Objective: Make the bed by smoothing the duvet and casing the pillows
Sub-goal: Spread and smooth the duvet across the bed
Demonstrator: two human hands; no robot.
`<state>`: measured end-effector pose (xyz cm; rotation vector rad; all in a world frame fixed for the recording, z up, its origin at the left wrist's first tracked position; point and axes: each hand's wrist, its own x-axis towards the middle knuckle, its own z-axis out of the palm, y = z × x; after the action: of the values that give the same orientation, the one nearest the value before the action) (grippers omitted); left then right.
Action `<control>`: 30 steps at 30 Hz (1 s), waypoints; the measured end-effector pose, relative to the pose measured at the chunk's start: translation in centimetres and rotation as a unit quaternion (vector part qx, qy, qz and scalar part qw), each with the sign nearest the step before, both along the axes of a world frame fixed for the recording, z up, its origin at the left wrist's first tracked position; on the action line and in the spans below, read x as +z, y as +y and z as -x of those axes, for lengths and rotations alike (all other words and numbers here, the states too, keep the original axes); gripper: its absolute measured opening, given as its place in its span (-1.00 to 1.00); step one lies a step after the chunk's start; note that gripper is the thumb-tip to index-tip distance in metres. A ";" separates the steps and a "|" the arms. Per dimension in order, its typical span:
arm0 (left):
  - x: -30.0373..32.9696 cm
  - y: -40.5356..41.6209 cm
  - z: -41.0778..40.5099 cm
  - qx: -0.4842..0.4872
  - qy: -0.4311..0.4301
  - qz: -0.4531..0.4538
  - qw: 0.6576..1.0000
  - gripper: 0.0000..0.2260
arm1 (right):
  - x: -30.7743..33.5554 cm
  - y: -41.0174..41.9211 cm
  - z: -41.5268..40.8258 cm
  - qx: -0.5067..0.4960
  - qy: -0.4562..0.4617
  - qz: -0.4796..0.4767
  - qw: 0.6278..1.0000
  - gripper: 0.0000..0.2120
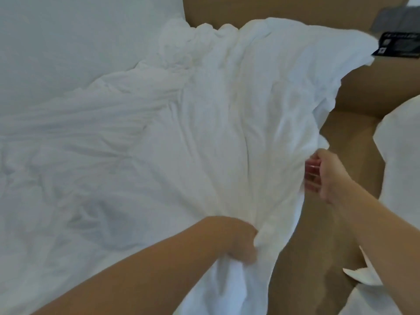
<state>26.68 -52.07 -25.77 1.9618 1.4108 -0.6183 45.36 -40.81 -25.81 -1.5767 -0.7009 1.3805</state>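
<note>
Now gripping the duvet (204,133) along its near edge, left hand (241,242) bunching a fold of white cloth in a closed grip, fingers curled right into the fabric. Right hand (322,173) pinching the same edge a little further along the duvet, fingers curled round the hem where it hangs off the side of the bed (68,42). Duvet lying crumpled and ridged across the mattress, its far corner lifting up against the brown headboard (284,10) beyond it. Smoothing step clearly in hand, judging by both grips on one edge; nothing flat yet, creases running away from the hands toward the duvet's far side. Pillow (400,155) sitting to the right of the duvet, well apart from both hands, cased or not impossible to tell. Dark card (400,45) resting beyond the duvet's far corner. Next, probably calling for a lift and a firm pull toward the near edge, hands spreading apart to draw the ridges out, then squaring the corner before turning to the pillow.
</note>
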 end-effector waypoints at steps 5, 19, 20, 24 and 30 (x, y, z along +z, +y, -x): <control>0.2 3.7 -0.2 0.055 0.075 -0.139 0.986 -0.66 | -4.1 4.0 1.8 0.068 -0.106 0.095 0.987 -0.23; -3.6 2.8 18.1 0.297 0.184 -0.316 0.882 -0.40 | -6.7 1.4 13.0 0.388 -0.546 -0.110 0.734 -0.36; -3.1 2.9 20.0 0.327 0.217 -0.369 0.842 -0.37 | -6.3 1.1 13.6 0.387 -0.550 -0.117 0.731 -0.35; -1.7 2.4 25.3 0.513 0.082 -0.216 0.826 -0.26 | -4.2 -0.4 18.2 0.445 -0.518 -0.199 0.703 -0.36; 0.4 -1.0 26.6 0.406 -0.002 -0.168 0.898 -0.59 | -1.8 -2.5 25.8 0.507 -0.504 -0.198 0.671 -0.43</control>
<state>0.06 -53.10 -25.36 1.3726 2.2329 0.0270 19.60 -43.34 -27.63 -1.4955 -2.6659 0.7067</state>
